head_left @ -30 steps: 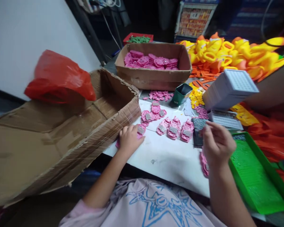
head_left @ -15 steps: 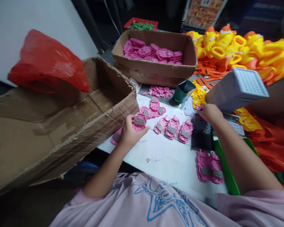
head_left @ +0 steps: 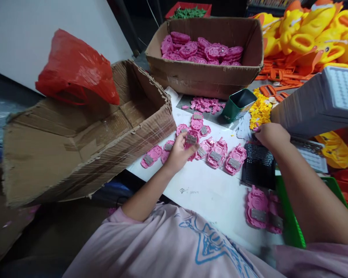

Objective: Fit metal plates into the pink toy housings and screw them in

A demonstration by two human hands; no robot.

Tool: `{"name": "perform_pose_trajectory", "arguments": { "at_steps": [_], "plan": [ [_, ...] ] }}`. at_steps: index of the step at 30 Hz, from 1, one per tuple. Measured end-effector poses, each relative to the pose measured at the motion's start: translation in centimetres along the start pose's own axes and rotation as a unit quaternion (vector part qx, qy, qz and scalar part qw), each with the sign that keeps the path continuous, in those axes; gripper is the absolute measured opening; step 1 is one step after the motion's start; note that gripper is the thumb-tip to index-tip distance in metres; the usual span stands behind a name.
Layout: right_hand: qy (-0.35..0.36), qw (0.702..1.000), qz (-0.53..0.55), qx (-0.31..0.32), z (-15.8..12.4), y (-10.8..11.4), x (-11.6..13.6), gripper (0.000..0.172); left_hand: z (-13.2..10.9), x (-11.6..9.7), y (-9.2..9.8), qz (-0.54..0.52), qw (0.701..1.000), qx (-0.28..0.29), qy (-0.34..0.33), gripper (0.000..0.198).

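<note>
My left hand (head_left: 178, 154) is closed around a pink plastic casing (head_left: 192, 137) with a grey metal plate on it, above similar casings on the white-covered table (head_left: 174, 189). Several pink casings (head_left: 217, 152) lie in a row just right of this hand, and others (head_left: 151, 156) lie to its left. Over by the yellow pieces (head_left: 259, 108), my right hand (head_left: 272, 136) is pinched on a small pink piece (head_left: 256, 128), partly hidden by the fingers. A black textured tray (head_left: 259, 164) lies below that hand. Further pink casings (head_left: 256, 208) rest near the table's front right.
An open carton (head_left: 104, 139) with a red plastic bag (head_left: 78, 69) stands at left. Behind the table is a box (head_left: 203, 79) of pink parts. A green cup (head_left: 239, 105), small pink pieces (head_left: 205, 104), a tall grey-white block (head_left: 316, 104) and a green basket (head_left: 292, 216) stand about.
The view has shifted. My left hand has moved the pink casing right, over the other casings. My right hand stays near the yellow pieces, still pinched on the small pink piece.
</note>
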State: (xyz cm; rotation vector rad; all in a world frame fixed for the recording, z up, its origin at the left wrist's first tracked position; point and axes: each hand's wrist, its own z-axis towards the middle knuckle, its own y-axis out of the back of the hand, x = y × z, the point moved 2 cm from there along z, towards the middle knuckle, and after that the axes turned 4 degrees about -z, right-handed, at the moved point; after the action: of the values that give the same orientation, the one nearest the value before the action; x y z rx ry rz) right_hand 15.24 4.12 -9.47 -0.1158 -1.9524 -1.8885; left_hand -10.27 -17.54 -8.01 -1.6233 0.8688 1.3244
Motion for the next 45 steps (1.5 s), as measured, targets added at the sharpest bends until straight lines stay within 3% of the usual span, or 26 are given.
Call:
{"name": "perform_pose_trajectory", "arguments": {
  "at_steps": [3,6,10,14,18,24,28,32,35,38,45],
  "plan": [
    [-0.033,0.997,-0.050,0.047,-0.7,1.5,1.4,0.011,-0.9,0.8,-1.4,-0.085,0.993,0.008,0.084,0.050],
    [-0.012,0.995,-0.046,0.087,-2.8,3.7,3.2,0.013,-2.6,1.6,-3.1,-0.184,0.965,0.057,0.176,0.050],
    [-0.027,0.973,0.169,0.158,-8.9,5.9,5.2,0.023,-4.1,1.5,-4.1,-0.272,0.916,0.105,0.276,0.057],
    [-0.088,0.907,0.394,0.118,-16.7,5.8,6.8,0.028,-4.2,0.2,-3.2,-0.323,0.890,0.112,0.301,0.059],
    [-0.165,0.868,0.468,0.011,-21.3,2.9,8.7,0.026,-4.2,-1.0,-1.6,-0.318,0.898,0.085,0.291,0.058],
    [-0.165,0.840,0.517,0.018,-21.6,-1.0,12.1,0.020,-4.8,-1.9,0.9,-0.282,0.914,0.072,0.282,0.048],
    [-0.163,0.845,0.507,0.045,-21.1,-2.1,13.6,0.023,-5.1,-2.2,2.5,-0.265,0.926,0.064,0.260,0.047],
    [-0.151,0.877,0.451,0.070,-20.9,-2.4,14.6,0.024,-5.7,-2.0,3.7,-0.219,0.949,0.062,0.220,0.040],
    [-0.133,0.903,0.402,0.079,-21.0,-2.3,15.0,0.024,-6.5,-2.1,4.3,-0.119,0.976,0.076,0.166,0.034],
    [-0.096,0.905,0.401,0.107,-21.2,-2.3,15.2,0.025,-7.2,-2.7,4.5,-0.053,0.987,0.095,0.120,0.029],
    [-0.010,0.908,0.384,0.168,-21.3,-1.4,15.6,0.024,-8.8,-3.4,4.6,-0.038,0.989,0.117,0.083,0.027]
  ]
}}
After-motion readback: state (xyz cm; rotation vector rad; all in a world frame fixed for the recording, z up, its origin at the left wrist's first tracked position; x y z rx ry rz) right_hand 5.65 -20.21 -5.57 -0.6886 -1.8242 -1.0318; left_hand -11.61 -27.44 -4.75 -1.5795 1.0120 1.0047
